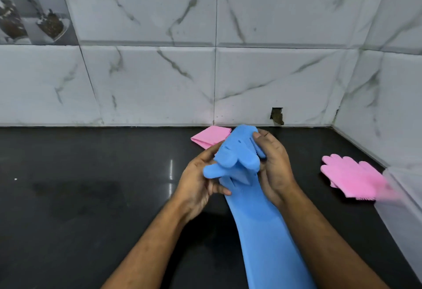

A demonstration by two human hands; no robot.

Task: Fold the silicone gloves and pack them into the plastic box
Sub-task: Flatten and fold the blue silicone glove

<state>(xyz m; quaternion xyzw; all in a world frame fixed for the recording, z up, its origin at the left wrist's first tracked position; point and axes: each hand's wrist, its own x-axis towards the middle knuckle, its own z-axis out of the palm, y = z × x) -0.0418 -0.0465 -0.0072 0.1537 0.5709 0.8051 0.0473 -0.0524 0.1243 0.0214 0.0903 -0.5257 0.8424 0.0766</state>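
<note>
A long blue silicone glove [255,227] runs from the bottom edge up to the middle of the black counter [91,197]. Its bristled finger end is bent back over the palm. My left hand [196,179] grips the glove's thumb side, and my right hand [274,165] curls round the folded fingers from the right. A pink glove [351,176] lies flat at the right, its cuff under the translucent plastic box [404,206] at the right edge. Behind my hands a folded pink piece [210,136] lies by the wall.
A marble-patterned tiled wall [159,78] closes the back and the right corner of the counter. A small dark hole [277,116] is in the wall just above the counter. A decorated tile [34,7] sits at the upper left.
</note>
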